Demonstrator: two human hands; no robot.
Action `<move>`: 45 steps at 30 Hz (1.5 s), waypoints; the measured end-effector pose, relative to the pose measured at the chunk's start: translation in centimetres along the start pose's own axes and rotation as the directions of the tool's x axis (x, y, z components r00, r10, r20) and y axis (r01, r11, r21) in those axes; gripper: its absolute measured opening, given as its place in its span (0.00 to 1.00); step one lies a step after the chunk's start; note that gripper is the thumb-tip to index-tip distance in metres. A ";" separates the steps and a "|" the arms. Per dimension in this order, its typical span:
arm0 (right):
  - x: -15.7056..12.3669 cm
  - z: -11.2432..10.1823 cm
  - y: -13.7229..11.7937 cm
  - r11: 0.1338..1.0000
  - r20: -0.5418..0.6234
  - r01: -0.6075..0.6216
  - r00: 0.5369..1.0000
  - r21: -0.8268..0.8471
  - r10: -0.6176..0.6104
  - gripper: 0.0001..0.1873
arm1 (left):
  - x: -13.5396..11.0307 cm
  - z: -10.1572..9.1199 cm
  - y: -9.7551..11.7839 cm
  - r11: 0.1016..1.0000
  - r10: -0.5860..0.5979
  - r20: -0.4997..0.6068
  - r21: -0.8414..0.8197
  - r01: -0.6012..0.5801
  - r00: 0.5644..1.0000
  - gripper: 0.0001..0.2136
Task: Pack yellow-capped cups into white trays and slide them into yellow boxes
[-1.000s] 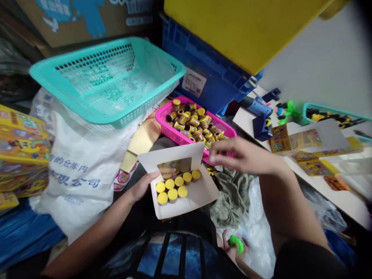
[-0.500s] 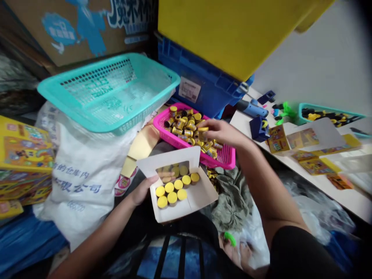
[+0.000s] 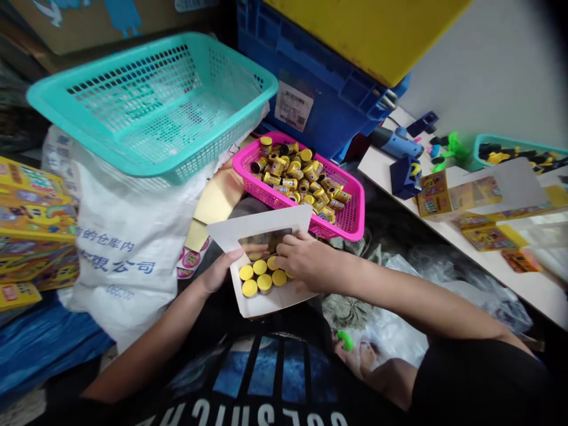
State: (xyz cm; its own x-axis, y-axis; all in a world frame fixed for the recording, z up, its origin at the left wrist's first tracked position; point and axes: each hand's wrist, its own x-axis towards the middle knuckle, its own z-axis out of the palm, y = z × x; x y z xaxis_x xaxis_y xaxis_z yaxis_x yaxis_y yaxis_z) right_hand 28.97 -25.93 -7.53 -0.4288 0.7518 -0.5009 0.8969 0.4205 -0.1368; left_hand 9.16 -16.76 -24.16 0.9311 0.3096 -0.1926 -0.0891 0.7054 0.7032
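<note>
My left hand (image 3: 218, 273) grips the left edge of a small white cardboard box (image 3: 266, 303) with a windowed lid, held over my lap. Several yellow-capped little tubs (image 3: 258, 278) stand in rows inside it. My right hand (image 3: 304, 260) reaches into the box from the right, fingers curled over the tubs at its right side; what it holds is hidden. Behind the box, a pink basket (image 3: 350, 218) holds several more yellow-and-black tubs (image 3: 298, 178).
A large teal basket (image 3: 151, 112) rests on a white sack (image 3: 128, 260) at left. Blue crate (image 3: 319, 100) and yellow bin stand behind. A white table (image 3: 483, 260) at right carries toy boxes, a blue tool and a teal tray. Yellow boxes (image 3: 31, 225) are stacked far left.
My right hand went from hovering above the box to the pink basket, then came back down into the white box. The left hand kept holding the box.
</note>
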 end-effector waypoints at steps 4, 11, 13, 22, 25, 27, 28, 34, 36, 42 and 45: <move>-4.2 -4.2 4.1 0.921 -0.115 -0.029 0.990 0.387 0.079 0.14 | 0.0 -0.2 -0.2 1.000 -0.020 -0.026 -0.021 0.019 0.999 0.27; -2.4 -0.2 14.9 0.865 -0.126 -0.472 0.860 0.169 0.494 0.22 | 0.0 -0.6 -0.3 0.998 -0.049 -0.026 -0.041 0.048 0.998 0.26; -1.0 1.8 15.9 0.923 -0.106 -0.374 0.918 0.091 0.382 0.27 | 0.0 -0.7 -0.3 0.997 -0.056 -0.028 -0.053 0.055 0.998 0.27; -1.9 3.3 15.4 0.890 -0.103 -0.446 0.885 0.095 0.454 0.21 | 0.2 -0.3 -0.2 0.998 -0.056 -0.047 -0.034 0.055 0.997 0.28; -2.5 4.0 15.4 0.863 -0.066 -0.491 0.863 0.120 0.500 0.18 | 0.2 -0.3 -0.1 0.999 -0.043 -0.025 -0.021 0.042 0.999 0.28; -2.8 4.4 15.5 0.817 -0.057 -0.562 0.818 0.128 0.572 0.20 | 0.3 -0.4 -0.1 0.999 -0.040 -0.022 -0.019 0.039 0.999 0.28; -2.9 4.4 15.5 0.787 -0.048 -0.602 0.790 0.131 0.612 0.21 | 0.3 -0.4 -0.1 0.999 -0.037 -0.022 -0.021 0.037 0.999 0.28; -3.5 3.6 16.2 0.735 0.064 -0.659 0.750 0.163 0.658 0.17 | 0.2 -0.4 -0.2 0.999 -0.039 -0.024 -0.023 0.039 0.999 0.27; -3.3 3.4 16.3 0.741 0.070 -0.652 0.757 0.162 0.650 0.21 | 0.2 -0.4 -0.3 0.999 -0.034 -0.031 -0.010 0.034 0.999 0.27; -5.0 1.2 14.8 0.751 -0.052 -0.624 0.760 0.217 0.647 0.17 | 0.3 -0.5 -0.4 0.999 -0.019 -0.010 -0.040 0.019 1.000 0.25; -7.9 -1.6 12.0 0.782 -0.259 -0.367 0.799 0.504 0.542 0.20 | 0.3 -0.6 -0.5 0.998 -0.006 0.028 -0.056 0.007 1.000 0.25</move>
State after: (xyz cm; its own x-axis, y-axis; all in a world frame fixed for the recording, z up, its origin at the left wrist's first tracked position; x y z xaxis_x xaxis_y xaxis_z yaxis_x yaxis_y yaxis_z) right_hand 42.96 -26.02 -3.89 0.1156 0.9606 -0.2528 0.9131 -0.2030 -0.3536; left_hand 9.25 -16.64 -25.00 0.9413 0.2874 -0.1770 -0.1021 0.7422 0.6624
